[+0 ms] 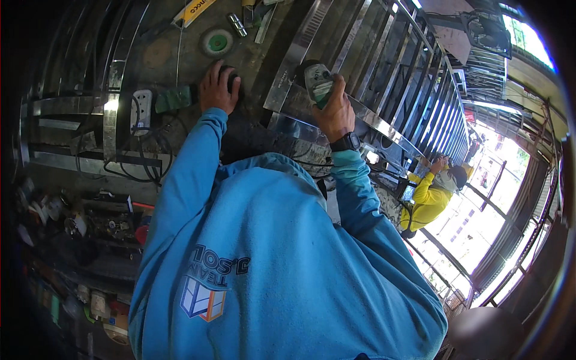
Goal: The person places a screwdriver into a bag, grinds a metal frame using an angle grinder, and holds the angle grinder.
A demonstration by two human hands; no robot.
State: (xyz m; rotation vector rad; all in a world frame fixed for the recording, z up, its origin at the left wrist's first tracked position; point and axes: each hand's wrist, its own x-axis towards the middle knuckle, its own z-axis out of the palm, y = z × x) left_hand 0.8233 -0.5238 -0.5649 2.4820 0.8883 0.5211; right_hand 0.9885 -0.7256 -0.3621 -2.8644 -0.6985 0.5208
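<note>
My right hand (pixel 335 115), with a dark watch on its wrist, is wrapped round a grey and green power tool that looks like an angle grinder (pixel 318 83). The tool's dark end lies over the corner of a shiny metal frame (pixel 309 114). To the left, my left hand (pixel 217 90) curls its fingers and thumb about a dark round thing (pixel 228 79), whose kind I cannot make out. Just beyond that hand, a round disc with a green centre (pixel 217 42) lies on the dark work surface.
A metal tube (pixel 237 25) and a yellow item (pixel 195 11) lie farther off. At left are a white power strip (pixel 141 111), a green block (pixel 174 99) and tangled black cables (pixel 147 159). Long barred metal frames (pixel 384 54) stretch right, toward a person in yellow (pixel 429 198).
</note>
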